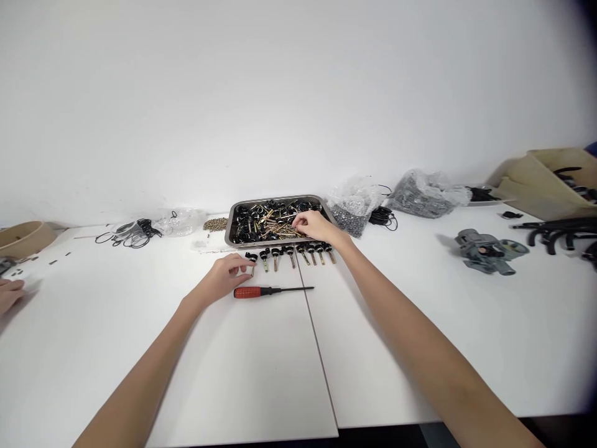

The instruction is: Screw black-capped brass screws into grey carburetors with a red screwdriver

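My right hand reaches over a dark metal tray filled with black clamps and brass-coloured screws. Its fingertips are pinched among the screws; what lies between them is too small to make out. In front of the tray, several screws fitted with black clamps lie in a row. At the left end of that row, my left hand has thumb and fingers closed around one screw with a black clamp. Just nearer to me lies a screwdriver with a red and black handle, its shaft pointing right.
Small brass nuts are heaped left of the tray. Plastic bags of dark parts stand along the wall. A carburetor and black hoses lie right. Another person's hand shows at the far left.
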`<state>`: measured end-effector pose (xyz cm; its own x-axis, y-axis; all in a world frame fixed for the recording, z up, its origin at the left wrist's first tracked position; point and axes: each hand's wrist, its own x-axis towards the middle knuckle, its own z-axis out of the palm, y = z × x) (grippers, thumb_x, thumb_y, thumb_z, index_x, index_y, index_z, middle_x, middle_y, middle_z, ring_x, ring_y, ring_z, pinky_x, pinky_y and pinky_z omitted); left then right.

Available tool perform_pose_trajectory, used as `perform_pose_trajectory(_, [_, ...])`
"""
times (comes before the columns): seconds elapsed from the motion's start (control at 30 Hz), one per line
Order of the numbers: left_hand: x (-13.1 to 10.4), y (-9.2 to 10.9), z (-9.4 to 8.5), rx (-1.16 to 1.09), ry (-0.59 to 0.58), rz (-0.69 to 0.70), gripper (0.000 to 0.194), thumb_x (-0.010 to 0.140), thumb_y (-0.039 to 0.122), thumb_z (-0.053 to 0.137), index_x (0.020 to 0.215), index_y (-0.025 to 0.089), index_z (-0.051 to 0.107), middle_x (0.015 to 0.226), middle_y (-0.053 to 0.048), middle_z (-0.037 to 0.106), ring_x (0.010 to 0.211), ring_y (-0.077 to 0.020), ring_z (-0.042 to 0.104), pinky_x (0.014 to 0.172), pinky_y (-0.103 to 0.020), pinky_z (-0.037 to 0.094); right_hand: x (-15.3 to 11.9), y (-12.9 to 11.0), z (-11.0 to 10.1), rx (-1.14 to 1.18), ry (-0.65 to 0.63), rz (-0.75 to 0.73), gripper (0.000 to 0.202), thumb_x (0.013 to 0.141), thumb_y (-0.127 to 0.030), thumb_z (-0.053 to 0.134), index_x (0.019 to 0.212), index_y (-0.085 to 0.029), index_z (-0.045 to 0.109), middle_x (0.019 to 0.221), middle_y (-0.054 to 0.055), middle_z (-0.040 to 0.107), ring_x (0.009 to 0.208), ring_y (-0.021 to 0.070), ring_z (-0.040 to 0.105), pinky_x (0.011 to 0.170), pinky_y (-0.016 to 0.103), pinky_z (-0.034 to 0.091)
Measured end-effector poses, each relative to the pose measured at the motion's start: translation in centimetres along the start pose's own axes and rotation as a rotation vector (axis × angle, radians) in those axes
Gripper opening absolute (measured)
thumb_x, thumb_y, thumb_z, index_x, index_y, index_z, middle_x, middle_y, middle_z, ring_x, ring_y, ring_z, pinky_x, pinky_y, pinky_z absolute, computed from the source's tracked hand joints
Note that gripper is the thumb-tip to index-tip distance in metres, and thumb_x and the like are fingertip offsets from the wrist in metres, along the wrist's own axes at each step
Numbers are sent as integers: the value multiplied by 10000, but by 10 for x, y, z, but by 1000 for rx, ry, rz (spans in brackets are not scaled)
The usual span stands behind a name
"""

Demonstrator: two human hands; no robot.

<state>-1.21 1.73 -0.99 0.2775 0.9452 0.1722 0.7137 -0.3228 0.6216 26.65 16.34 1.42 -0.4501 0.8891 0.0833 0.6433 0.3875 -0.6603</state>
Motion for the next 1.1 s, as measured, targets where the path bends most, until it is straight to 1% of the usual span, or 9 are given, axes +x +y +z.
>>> perform_pose_trajectory(0.13, [0, -3, 3, 11, 17, 65, 297, 858, 440, 577, 981, 245, 764, 938, -85, 630, 735, -165, 547, 683, -311, 482, 0, 2, 1, -2, 3, -10, 180, 842, -56, 554, 919, -118, 704, 940, 78, 700, 817, 124, 624, 727, 210, 466])
perform_pose_trajectory(0.27, [2, -9, 5, 27, 67, 139, 321, 875, 479, 563, 930, 245, 776, 997, -115, 653, 936, -236, 604, 833, -388, 516, 2, 6, 2, -2, 7, -16, 183, 835, -60, 555, 914, -121, 710, 936, 77, 699, 806, 125, 623, 715, 216, 462])
perform_pose_trajectory(0.33, [3, -12, 7, 31, 82, 176, 330, 888, 486, 553, 927, 247, 776, 1020, -118, 674, 973, -249, 607, 879, -419, 512, 2, 7, 2, -1, 8, -19, 189, 831, -58, 550, 912, -118, 710, 931, 78, 699, 807, 126, 622, 714, 218, 460])
perform_pose_trajectory(0.43, [4, -13, 9, 31, 91, 222, 319, 900, 470, 554, 934, 240, 772, 1038, -115, 697, 995, -256, 610, 887, -426, 513, 2, 4, 2, 1, 8, -31, 200, 827, -55, 536, 905, -114, 711, 917, 78, 698, 802, 132, 619, 723, 229, 460])
perform_pose_trajectory(0.53, [5, -12, 12, 30, 108, 253, 284, 903, 431, 573, 919, 225, 767, 1028, -108, 711, 1008, -256, 608, 891, -422, 511, 1, -11, 7, 20, 21, -78, 233, 839, -66, 518, 957, -126, 710, 980, 69, 699, 863, 134, 625, 784, 236, 468])
perform_pose_trajectory(0.73, [6, -9, 15, 27, 131, 275, 248, 893, 391, 608, 945, 192, 746, 987, -104, 732, 994, -255, 604, 893, -436, 507, 2, -44, 34, 51, -19, -173, 287, 833, -73, 541, 1053, -150, 709, 1180, 72, 661, 1050, 162, 610, 936, 257, 459])
perform_pose_trajectory(0.87, [7, -6, 13, 31, 110, 284, 258, 895, 405, 602, 939, 198, 751, 995, -107, 739, 976, -258, 615, 889, -451, 502, 5, -42, 43, 57, -31, -120, 330, 848, -45, 510, 1099, -135, 704, 1246, 108, 633, 1115, 192, 599, 981, 299, 450])
perform_pose_trajectory(1.0, [7, -4, 12, 35, 97, 289, 250, 900, 405, 592, 918, 216, 755, 1004, -96, 739, 974, -253, 628, 899, -449, 495, 8, -36, 41, 79, -33, -77, 250, 840, -85, 592, 1059, -112, 708, 1099, 108, 687, 978, 165, 642, 889, 272, 487])
perform_pose_trajectory(1.1, [5, -4, 11, 30, 121, 260, 259, 895, 407, 591, 950, 207, 747, 1009, -105, 732, 985, -249, 636, 913, -437, 506, 10, -34, 42, 95, -21, -79, 244, 816, -72, 608, 1034, -115, 709, 1065, 99, 693, 947, 146, 644, 862, 252, 490])
